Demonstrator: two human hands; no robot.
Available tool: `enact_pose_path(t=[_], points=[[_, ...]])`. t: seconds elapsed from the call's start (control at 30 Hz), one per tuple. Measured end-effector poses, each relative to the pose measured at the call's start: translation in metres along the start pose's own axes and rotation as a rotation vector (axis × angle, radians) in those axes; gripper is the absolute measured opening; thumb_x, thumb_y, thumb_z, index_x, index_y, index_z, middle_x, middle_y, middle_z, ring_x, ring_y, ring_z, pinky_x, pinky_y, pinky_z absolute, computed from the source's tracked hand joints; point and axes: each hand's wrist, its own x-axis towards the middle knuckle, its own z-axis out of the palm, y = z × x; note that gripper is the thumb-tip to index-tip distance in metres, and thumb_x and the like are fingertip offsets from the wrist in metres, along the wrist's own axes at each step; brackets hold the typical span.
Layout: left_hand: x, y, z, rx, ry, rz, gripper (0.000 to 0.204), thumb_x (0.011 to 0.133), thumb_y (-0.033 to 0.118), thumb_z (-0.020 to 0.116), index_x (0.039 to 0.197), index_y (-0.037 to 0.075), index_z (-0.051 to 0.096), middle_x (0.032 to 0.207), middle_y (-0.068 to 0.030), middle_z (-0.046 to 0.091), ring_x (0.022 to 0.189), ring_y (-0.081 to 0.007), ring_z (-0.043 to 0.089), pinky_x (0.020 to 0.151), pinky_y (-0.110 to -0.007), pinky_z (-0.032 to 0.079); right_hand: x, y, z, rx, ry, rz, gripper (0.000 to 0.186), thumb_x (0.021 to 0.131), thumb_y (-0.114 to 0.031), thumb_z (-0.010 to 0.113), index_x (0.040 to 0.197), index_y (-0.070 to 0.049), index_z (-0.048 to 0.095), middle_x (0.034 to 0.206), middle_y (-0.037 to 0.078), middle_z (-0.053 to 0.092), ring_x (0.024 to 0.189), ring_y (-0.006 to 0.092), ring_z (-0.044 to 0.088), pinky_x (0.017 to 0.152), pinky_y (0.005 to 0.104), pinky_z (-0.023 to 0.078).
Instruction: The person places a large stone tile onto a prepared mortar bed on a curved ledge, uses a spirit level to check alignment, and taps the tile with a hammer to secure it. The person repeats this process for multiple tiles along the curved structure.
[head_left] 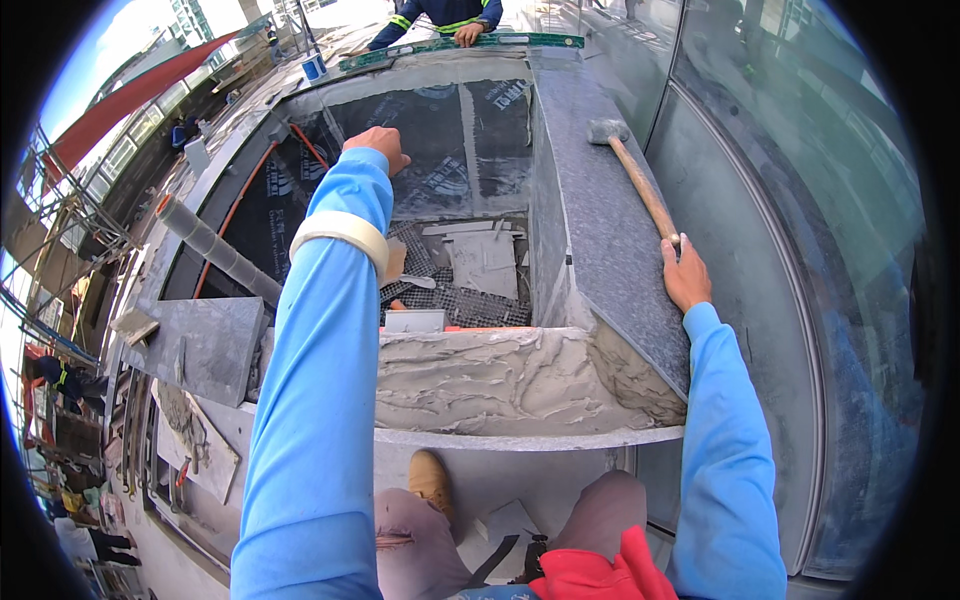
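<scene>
My left hand (378, 148) is raised over the open pit with its fingers curled into a fist; whatever they hold, if anything, is hidden. A roll of pale tape (343, 237) circles my left sleeve like a bangle. At the right, my right hand (687, 277) has its fingertips closed at the butt of a mallet's wooden handle (643, 190). The grey mallet head (607, 131) lies on the grey stone slab (612, 215) capping the right wall. Wet, ridged mortar (480, 385) coats the near wall top, between me and the pit.
Tile scraps (485, 265) litter the pit floor. A grey pipe (215, 250) and a loose stone tile (205, 345) are at the left. Glass panels (740, 260) run along the right. At the far edge, a co-worker's hand (468, 35) is by a green level (520, 41).
</scene>
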Motion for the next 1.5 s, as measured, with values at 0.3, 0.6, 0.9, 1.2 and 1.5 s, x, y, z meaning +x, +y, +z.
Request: enact_pose_path(t=[0.3, 0.6, 0.9, 1.2, 1.5], points=[[-0.01, -0.009, 0.005, -0.022, -0.097, -0.048, 0.062, 0.096, 0.042, 0.07, 0.147, 0.008, 0.057, 0.146, -0.0135, 0.059, 0.137, -0.0299, 0.055, 0.114, -0.042, 0.045, 0.003, 0.004, 0.004, -0.013, 0.025, -0.011, 0.072, 0.105, -0.053, 0.046, 0.156, -0.002, 0.041, 0.15, 0.022, 0.053, 0.138, 0.0402, 0.051, 0.115, 0.0492, 0.04], [-0.097, -0.03, 0.043, -0.274, 0.179, 0.158, 0.064, 0.097, 0.046, 0.066, 0.147, 0.008, 0.056, 0.156, -0.0172, 0.049, 0.138, -0.036, 0.052, 0.114, -0.047, 0.043, 0.003, 0.005, 0.003, 0.009, 0.011, -0.001, 0.071, 0.105, -0.052, 0.046, 0.155, -0.001, 0.042, 0.149, 0.024, 0.053, 0.138, 0.0413, 0.05, 0.115, 0.0495, 0.04], [-0.283, -0.149, 0.111, -0.207, 0.324, -0.151, 0.054, 0.104, 0.041, 0.059, 0.145, 0.006, 0.056, 0.158, -0.0195, 0.045, 0.139, -0.0405, 0.049, 0.115, -0.051, 0.036, 0.002, 0.002, 0.004, -0.016, 0.015, 0.007, 0.072, 0.105, -0.054, 0.046, 0.154, -0.001, 0.043, 0.15, 0.024, 0.053, 0.139, 0.0412, 0.05, 0.115, 0.0487, 0.039], [-0.362, -0.188, 0.178, -0.37, 0.584, -0.315, 0.051, 0.111, 0.038, 0.043, 0.144, 0.001, 0.055, 0.161, -0.0187, 0.042, 0.145, -0.0386, 0.042, 0.12, -0.049, 0.031, 0.005, 0.009, 0.008, -0.031, 0.023, -0.008, 0.072, 0.105, -0.053, 0.047, 0.153, 0.0, 0.044, 0.148, 0.024, 0.055, 0.138, 0.0406, 0.051, 0.115, 0.0482, 0.04], [-0.336, -0.137, 0.113, -0.357, 0.543, -0.126, 0.037, 0.104, 0.014, 0.058, 0.137, -0.001, 0.06, 0.147, -0.0175, 0.058, 0.138, -0.0365, 0.051, 0.117, -0.046, 0.036, 0.011, 0.013, 0.011, -0.019, 0.028, -0.019, 0.072, 0.104, -0.054, 0.047, 0.153, -0.001, 0.045, 0.144, 0.027, 0.057, 0.136, 0.0416, 0.053, 0.113, 0.0484, 0.04]])
